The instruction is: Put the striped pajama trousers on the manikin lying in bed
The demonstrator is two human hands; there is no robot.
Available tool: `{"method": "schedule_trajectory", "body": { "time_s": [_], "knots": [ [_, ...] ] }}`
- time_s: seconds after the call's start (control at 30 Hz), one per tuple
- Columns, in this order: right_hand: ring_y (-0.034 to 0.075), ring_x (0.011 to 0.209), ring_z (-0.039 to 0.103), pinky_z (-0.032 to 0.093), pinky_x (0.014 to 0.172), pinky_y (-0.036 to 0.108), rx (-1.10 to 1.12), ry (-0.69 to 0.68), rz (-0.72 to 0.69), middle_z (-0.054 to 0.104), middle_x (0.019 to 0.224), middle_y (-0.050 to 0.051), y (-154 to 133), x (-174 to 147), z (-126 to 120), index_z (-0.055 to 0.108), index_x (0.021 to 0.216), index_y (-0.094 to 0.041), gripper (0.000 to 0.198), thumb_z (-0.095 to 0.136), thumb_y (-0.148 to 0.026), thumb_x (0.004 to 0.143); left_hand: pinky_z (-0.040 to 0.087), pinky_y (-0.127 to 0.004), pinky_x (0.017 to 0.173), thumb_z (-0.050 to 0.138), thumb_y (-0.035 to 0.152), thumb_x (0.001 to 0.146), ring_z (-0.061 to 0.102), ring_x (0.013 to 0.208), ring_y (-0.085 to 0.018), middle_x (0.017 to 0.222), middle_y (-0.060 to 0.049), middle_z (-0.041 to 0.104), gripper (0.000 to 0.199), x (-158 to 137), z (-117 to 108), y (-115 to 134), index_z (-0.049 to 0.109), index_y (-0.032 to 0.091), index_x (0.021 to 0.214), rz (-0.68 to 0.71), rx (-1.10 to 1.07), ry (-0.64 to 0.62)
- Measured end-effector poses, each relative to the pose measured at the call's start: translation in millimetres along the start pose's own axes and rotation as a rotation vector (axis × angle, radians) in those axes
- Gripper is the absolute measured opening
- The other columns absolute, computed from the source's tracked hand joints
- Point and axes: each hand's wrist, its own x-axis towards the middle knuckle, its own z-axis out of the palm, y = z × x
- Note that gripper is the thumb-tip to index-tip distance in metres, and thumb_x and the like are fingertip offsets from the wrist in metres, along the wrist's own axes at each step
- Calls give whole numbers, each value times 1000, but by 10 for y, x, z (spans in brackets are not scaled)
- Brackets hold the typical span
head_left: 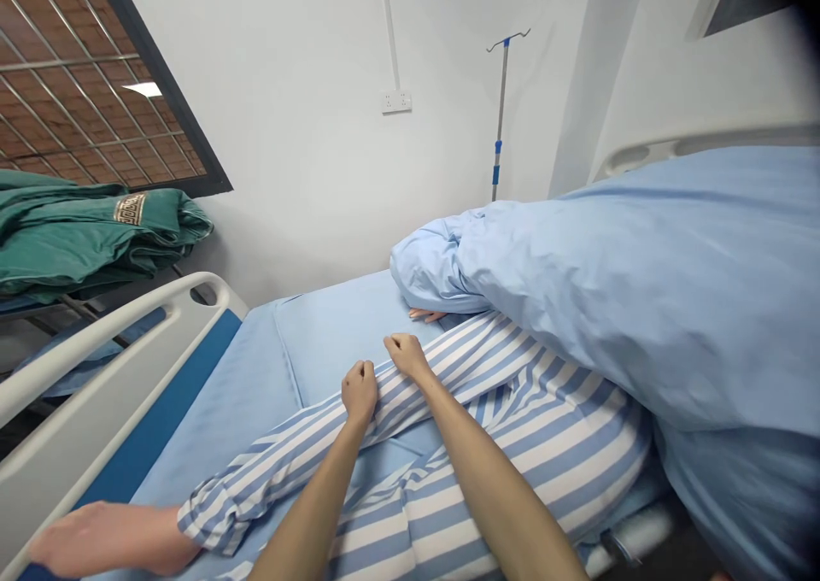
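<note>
Both my hands are curled into fists at the knee area of a leg in blue-and-white striped trousers (288, 457). My left hand (360, 389) rests against the trouser leg, with nothing visible in it. Just to the right and a little farther off, my right hand (407, 355) is also a fist on the same leg, its thumb side turned up. A bare foot (115, 538) sticks out of the cuff at lower left. The other striped leg (551, 453) lies nearer to me, bent. Whether the lying figure is a person or a manikin, I cannot tell.
A light blue quilt (608, 282) covers the upper body; fingers (426, 314) show under its edge. The bed's footboard (121, 376) stands at left, beyond it folded green fabric (96, 231). An IV pole (500, 120) stands by the wall. Blue sheet (346, 325) covers the mattress.
</note>
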Motion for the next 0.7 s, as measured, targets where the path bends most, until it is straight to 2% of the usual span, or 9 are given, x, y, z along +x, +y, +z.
{"method": "schedule_trajectory", "body": {
  "time_s": [0.1,0.23,0.33,0.4,0.5,0.63,0.7],
  "knots": [
    [7,46,28,20,46,20,122,19,23,26,44,-5,62,21,14,35,45,-16,36,32,-33,76,25,-22,47,35,30,69,34,46,-9,43,4,37,27,152,7,105,37,18,44,-31,-140,-1],
    [7,45,29,20,45,20,223,42,65,27,44,-5,68,71,7,35,45,-16,37,33,-36,76,25,-21,43,37,28,64,31,42,-8,41,5,33,21,410,74,480,38,18,46,-104,-440,57],
    [7,46,31,22,45,19,285,64,84,31,44,-5,83,92,-1,36,46,-16,37,32,-37,76,26,-20,42,37,28,64,29,41,-6,41,6,31,19,432,208,701,36,18,48,-142,-551,73],
    [7,47,33,24,45,19,309,73,97,33,44,-5,92,92,-1,38,47,-16,36,32,-37,76,26,-21,42,35,29,65,30,41,-6,42,6,33,21,337,315,723,36,18,47,-174,-513,81],
    [7,48,33,25,46,19,275,86,106,35,45,-5,87,71,11,42,49,-16,35,31,-36,76,26,-21,45,37,32,67,32,45,-7,43,4,39,25,148,432,618,39,17,46,-168,-384,72],
    [8,50,35,26,48,19,101,84,105,44,49,-3,47,27,12,48,53,-16,36,30,-34,78,28,-22,49,33,33,72,36,49,-9,50,1,49,29,53,457,497,43,18,49,-94,-161,4],
    [8,51,36,26,49,20,-17,36,117,50,52,-1,22,24,-39,51,54,-16,35,31,-31,79,29,-22,51,31,34,74,38,51,-9,54,-1,52,31,60,444,494,44,18,51,-72,-97,-10]
  ]
}}
